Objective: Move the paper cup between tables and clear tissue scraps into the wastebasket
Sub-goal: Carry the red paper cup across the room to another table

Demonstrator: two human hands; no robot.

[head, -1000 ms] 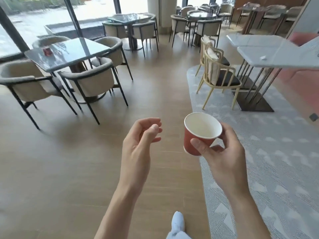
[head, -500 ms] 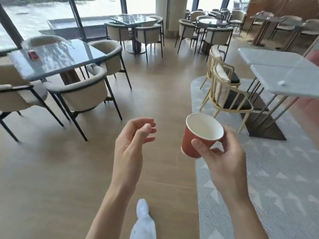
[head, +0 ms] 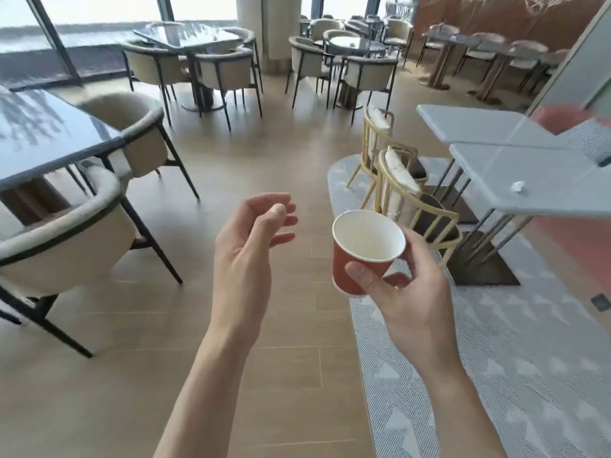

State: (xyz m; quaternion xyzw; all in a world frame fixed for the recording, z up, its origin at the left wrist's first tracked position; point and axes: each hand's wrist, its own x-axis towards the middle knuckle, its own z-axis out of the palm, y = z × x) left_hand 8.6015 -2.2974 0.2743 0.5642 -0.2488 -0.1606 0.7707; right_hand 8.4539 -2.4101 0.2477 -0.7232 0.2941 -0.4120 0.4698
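The right hand (head: 408, 292) holds a red paper cup (head: 362, 251) in the air above the wooden floor (head: 291, 365), at the edge of a patterned grey rug (head: 515, 375). The thumb lies across the cup's near side and the other fingers curl round its far side; the cup tilts a little toward the camera, so its white inside shows. Nothing can be seen in it.

The left hand (head: 246, 256) hangs beside it, apart from the cup, holding nothing. Its fingers are loosely curled, with the thumb tip close to the forefinger.

Ahead to the right stands a pale grey table (head: 542, 180) on thin metal legs, with a second one like it just behind. On the nearer top lies a small white scrap (head: 517, 186), possibly crumpled tissue, though it is too small and blurred to be sure. Between the cup and this table stand two yellow-framed chairs (head: 413, 206), one behind the other, at the rug's near side.

To the left is a dark glossy table (head: 49, 140) with cushioned beige armchairs (head: 66, 246) drawn up to it. More tables and chairs of the same kind fill the room behind, in front of tall windows.
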